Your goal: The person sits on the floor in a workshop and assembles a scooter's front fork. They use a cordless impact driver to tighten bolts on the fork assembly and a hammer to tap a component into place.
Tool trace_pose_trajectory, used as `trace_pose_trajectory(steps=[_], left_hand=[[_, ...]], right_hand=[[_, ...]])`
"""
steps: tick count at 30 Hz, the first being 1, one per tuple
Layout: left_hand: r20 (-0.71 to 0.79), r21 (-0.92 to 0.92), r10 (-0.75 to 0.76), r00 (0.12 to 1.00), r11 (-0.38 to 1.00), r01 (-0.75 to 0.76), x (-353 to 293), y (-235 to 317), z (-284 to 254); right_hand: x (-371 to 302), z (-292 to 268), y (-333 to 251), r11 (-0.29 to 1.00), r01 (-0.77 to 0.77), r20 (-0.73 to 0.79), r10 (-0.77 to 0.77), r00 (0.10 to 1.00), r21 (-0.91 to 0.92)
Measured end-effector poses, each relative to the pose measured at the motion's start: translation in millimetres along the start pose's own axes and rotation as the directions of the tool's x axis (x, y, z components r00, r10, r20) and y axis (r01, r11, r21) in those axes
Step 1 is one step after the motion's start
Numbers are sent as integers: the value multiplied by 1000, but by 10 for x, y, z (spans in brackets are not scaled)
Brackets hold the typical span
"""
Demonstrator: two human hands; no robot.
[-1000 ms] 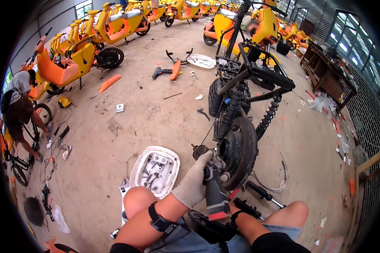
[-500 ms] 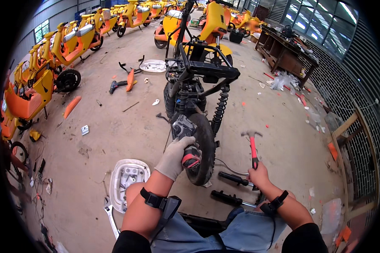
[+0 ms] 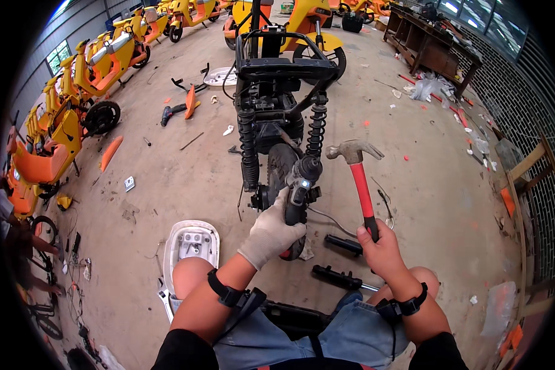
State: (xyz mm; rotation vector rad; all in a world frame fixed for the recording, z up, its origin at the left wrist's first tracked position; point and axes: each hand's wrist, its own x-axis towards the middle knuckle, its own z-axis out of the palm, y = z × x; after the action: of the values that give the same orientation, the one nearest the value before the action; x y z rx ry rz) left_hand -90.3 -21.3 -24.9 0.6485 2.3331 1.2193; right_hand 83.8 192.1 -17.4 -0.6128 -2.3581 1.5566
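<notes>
My left hand [image 3: 272, 229], in a pale work glove, grips a dark cordless power tool [image 3: 303, 182] with a small light lit on it. The tool is held in front of the rear wheel [image 3: 282, 161] of a stripped black scooter frame [image 3: 287, 68]; I cannot tell whether they touch. Two coil-spring shock absorbers, a left one [image 3: 246, 145] and a right one [image 3: 316, 129], flank that wheel. My bare right hand [image 3: 382, 250] is closed round the handle of a claw hammer [image 3: 364, 188], raised head up to the right of the wheel.
Two loose black shock absorbers [image 3: 336, 277] lie by my knees. A white tray [image 3: 214, 240] of small parts and an adjustable wrench [image 3: 165, 299] are at left. Another drill [image 3: 169, 114] lies farther off. Yellow scooters [image 3: 105, 61] line the left; a workbench [image 3: 422, 46] stands far right.
The power tool has swung right and turned, its nose now pointing up. The hammer has risen closer to me. The view has shifted, and the left shock absorber now shows.
</notes>
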Motion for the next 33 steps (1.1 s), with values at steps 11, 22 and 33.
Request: trace_pose_trajectory(steps=[11,22,33], left_hand=[[62,41,-135,989,990,132,50,76,-48],[26,-115,-66,997,991,69,26,87,-115],[60,-58,-97,993,993,100,28,94,-119]], right_hand=[[-36,-24,-52,998,51,-32,-50,998,32],[20,87,-230,972,125,17,-124,992,-197],[-40,-15,-55,958,272,-87,-265,960,90]])
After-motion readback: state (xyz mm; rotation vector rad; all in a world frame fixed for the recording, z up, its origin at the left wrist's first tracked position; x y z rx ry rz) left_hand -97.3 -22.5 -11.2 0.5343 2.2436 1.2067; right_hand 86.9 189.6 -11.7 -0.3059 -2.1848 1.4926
